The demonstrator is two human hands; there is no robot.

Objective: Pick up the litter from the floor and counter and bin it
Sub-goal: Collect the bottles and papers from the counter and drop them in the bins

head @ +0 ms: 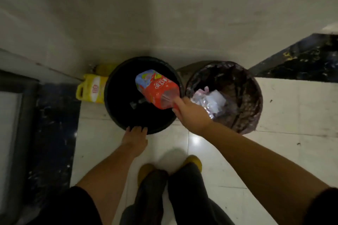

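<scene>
Dark, speckled stone runs as a band (54,124) down the left of the floor, beside a grey frame at the picture's edge. Pale glossy tiles (197,144) fill the middle and catch a spot of light, and plain pale walls (109,14) meet in a corner behind the bins.

Against the left wall stands a yellow jug (93,89) with a handle, touching the side of a round black bin (117,115). The left hand (136,138) rests on the near rim of that bin, fingers curled over the edge. Over the bin's dark opening hangs a clear plastic bottle with a red label (157,88), tilted, its base pointing towards the far left and its neck towards the person. The right hand (191,112) grips it at the neck end, fingers closed round it.

Just right of the black bin, almost touching it, stands a second bin lined with a dark, crinkled bag (252,104); white and pale crumpled litter (212,103) lies inside. Further right, another strip of dark stone (301,60) meets the tiles, at the edge of the view. At the bottom, dark trouser legs and yellowish shoes (193,161) stand on the tiles.
</scene>
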